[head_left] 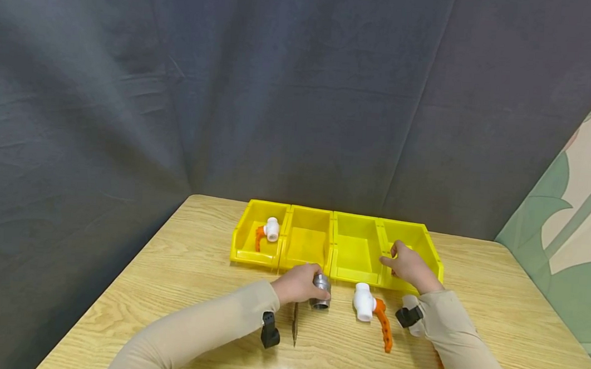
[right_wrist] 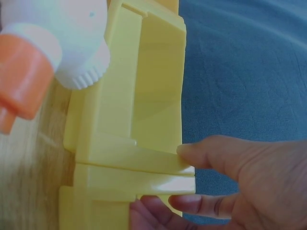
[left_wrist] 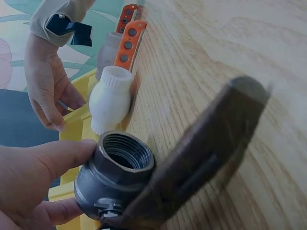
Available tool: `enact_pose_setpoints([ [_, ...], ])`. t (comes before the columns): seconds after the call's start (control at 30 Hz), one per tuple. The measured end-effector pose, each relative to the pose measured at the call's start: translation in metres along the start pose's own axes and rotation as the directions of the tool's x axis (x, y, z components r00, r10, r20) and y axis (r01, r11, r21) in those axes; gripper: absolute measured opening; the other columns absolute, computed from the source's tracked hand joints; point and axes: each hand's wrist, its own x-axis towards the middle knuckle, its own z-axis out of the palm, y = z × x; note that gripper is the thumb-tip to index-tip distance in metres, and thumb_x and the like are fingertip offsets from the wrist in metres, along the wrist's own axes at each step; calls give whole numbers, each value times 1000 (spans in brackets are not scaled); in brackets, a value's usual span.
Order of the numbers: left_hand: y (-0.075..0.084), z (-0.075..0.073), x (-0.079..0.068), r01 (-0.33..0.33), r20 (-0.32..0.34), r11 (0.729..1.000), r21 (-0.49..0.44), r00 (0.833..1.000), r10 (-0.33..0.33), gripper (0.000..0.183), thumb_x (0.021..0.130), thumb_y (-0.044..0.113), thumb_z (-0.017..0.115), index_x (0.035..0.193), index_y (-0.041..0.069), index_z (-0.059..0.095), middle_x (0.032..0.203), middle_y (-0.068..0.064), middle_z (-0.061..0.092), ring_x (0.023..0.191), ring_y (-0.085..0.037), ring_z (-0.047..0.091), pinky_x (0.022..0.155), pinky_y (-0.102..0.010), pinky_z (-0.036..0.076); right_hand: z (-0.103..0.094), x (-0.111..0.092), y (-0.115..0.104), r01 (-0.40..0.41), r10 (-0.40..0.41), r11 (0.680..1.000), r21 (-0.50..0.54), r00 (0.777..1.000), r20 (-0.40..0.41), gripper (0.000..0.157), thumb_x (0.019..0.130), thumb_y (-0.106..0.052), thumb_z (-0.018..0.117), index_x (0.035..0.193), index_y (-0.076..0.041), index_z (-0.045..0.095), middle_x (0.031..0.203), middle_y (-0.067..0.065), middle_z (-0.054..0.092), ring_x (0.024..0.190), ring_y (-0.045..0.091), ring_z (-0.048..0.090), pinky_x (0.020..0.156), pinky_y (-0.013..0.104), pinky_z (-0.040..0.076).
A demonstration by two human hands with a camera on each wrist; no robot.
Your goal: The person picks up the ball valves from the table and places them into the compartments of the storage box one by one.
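My left hand (head_left: 300,283) grips a grey metal ball valve (head_left: 322,286) by its body, just in front of the yellow bins. In the left wrist view its threaded opening and long dark handle (left_wrist: 192,158) show. My right hand (head_left: 409,265) reaches over the divider (right_wrist: 139,175) between the two right-hand bins. Its thumb lies on one side of that double wall and its fingers on the other, some fingertips hidden behind it. A bit of orange (head_left: 393,273) shows below these fingers in the rightmost bin (head_left: 434,258).
A white plastic valve with an orange handle (head_left: 363,303) lies between the hands. Another, paler valve (left_wrist: 108,51) lies partly hidden under the right wrist. The leftmost bin (head_left: 244,254) holds a small white valve (head_left: 272,229) with an orange handle. A dark curtain (head_left: 300,95) hangs behind.
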Motion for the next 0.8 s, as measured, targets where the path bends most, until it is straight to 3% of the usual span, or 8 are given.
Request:
enact_pose_setpoints([
  [0.1, -1, -1, 0, 0, 9, 1000, -24, 1000, 0, 48, 82, 30, 78, 119, 8, 58, 97, -5, 63, 79, -14, 57, 67, -29, 49, 0, 0, 0, -2, 2, 1000, -1, 1000, 2, 33, 95, -26, 59, 101, 0, 40, 74, 9, 47, 66, 20, 48, 61, 29, 38],
  [0.27, -3, -1, 1, -35, 19, 996, -88, 999, 37, 45, 84, 25, 77, 123, 20, 55, 103, -8, 63, 75, -16, 57, 62, -28, 46, -1, -2, -1, 3, -3, 1000, -8, 1000, -3, 33, 95, -26, 59, 101, 1, 40, 74, 9, 48, 66, 20, 47, 60, 29, 38],
  [0.5, -6, -1, 3, -89, 40, 992, -92, 995, 93, 23, 88, 24, 72, 110, 19, 70, 111, 1, 66, 90, -10, 57, 76, -27, 47, -2, -1, -2, 5, -5, 1000, -6, 1000, -4, 33, 95, -26, 60, 100, 0, 40, 74, 9, 49, 66, 20, 48, 61, 30, 38],
  [0.7, -8, -4, 4, -73, 86, 979, -190, 992, 91, 25, 89, 21, 71, 113, 17, 70, 101, 1, 65, 59, -10, 46, 54, -25, 40, -3, -2, -2, 11, -12, 1000, -13, 1000, -6, 34, 95, -26, 60, 100, 1, 41, 75, 9, 49, 66, 20, 48, 61, 29, 38],
  [0.8, -9, -5, 2, -52, 100, 966, -251, 992, 80, 28, 88, 18, 72, 115, 16, 69, 99, -1, 64, 54, -13, 42, 49, -25, 37, -2, -2, -2, 9, -9, 1000, -12, 1000, -3, 33, 95, -26, 60, 100, 1, 41, 74, 9, 49, 66, 20, 48, 61, 29, 38],
])
